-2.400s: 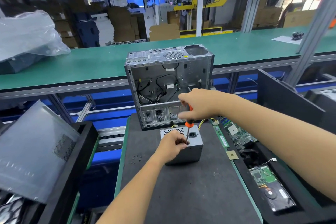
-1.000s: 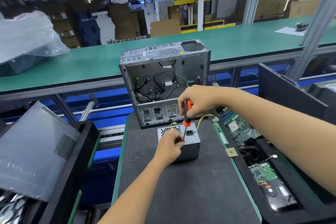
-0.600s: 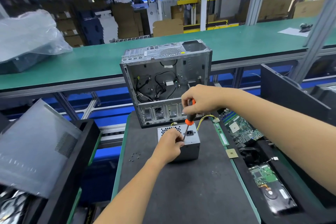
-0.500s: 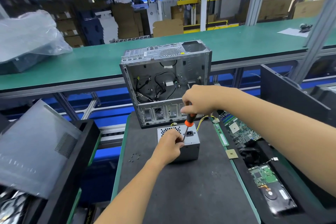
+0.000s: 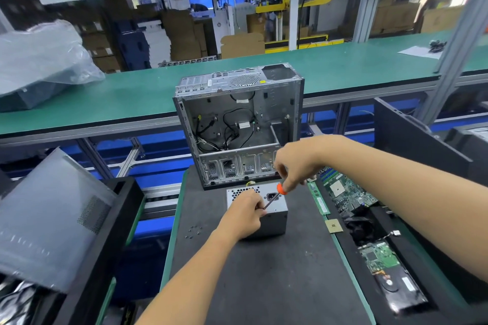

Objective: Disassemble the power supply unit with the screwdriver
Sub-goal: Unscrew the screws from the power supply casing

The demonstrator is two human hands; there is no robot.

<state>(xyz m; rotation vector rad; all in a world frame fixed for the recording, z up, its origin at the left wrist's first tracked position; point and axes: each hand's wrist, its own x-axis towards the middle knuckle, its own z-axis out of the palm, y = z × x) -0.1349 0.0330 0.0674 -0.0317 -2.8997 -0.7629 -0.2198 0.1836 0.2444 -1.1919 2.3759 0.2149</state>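
Orange-handled screwdriver (image 5: 275, 196) now leans over — right hand (image 5: 295, 162) gripping it, left hand (image 5: 244, 212) clamped on the power supply unit (image 5: 272, 215) — likely seeking another screw.

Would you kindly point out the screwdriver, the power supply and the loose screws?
screwdriver (image 5: 281, 189): head view, orange handle end.
power supply (image 5: 276, 223): head view, front side panel.
loose screws (image 5: 194, 231): head view, cluster on the mat.

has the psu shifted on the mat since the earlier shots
No. The psu sits in the same spot just in front of the case, with the loose screws to its left as before.
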